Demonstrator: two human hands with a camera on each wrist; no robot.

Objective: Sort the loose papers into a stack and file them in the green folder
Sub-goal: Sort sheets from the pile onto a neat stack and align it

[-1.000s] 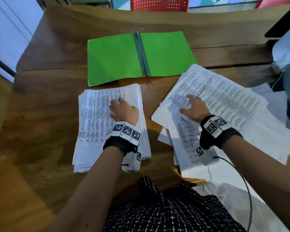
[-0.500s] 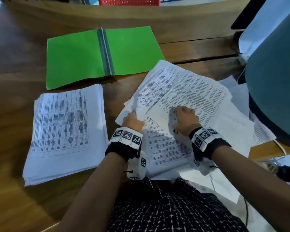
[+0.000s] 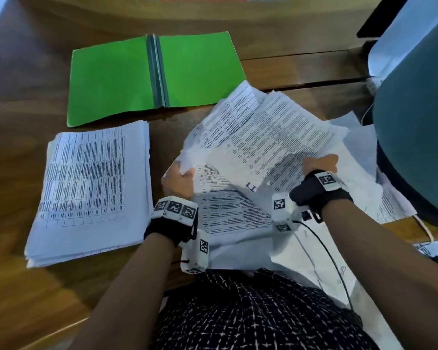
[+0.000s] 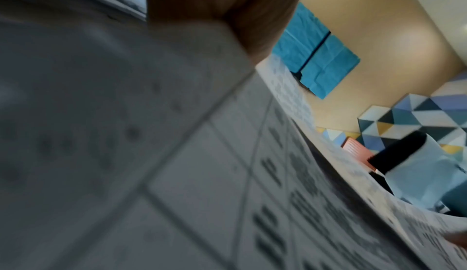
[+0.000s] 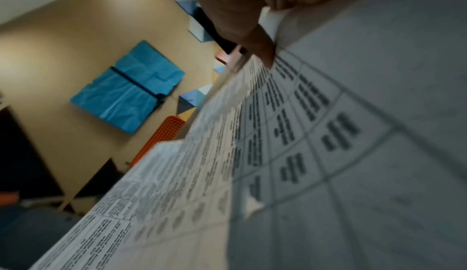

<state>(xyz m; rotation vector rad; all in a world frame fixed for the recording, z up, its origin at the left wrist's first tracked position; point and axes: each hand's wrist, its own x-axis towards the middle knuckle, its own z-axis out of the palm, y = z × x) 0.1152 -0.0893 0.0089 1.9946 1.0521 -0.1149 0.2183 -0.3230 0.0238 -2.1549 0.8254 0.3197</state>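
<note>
The green folder [image 3: 152, 77] lies open and flat at the back of the wooden table. In front of it, on the left, sits a neat stack of printed papers [image 3: 89, 188]. To the right, a bundle of loose printed sheets [image 3: 263, 137] is lifted off the heap. My left hand [image 3: 178, 179] grips its left edge and my right hand [image 3: 319, 164] grips its right edge. The wrist views show a thumb on blurred printed sheets [image 4: 227, 174] and a fingertip on sheets with table print [image 5: 290, 134]. More loose papers [image 3: 238, 223] lie under the bundle.
A large teal and pale blue object [image 3: 415, 122] stands at the right edge of the table [image 3: 36, 299], close to the loose papers. A black cable [image 3: 326, 251] runs from my right wrist across the papers near my lap. A raised wooden ledge [image 3: 213, 18] borders the back.
Both hands went from lying on the loose heap to gripping a bundle at its two edges and lifting it. A second ago my left hand was on the neat stack.
</note>
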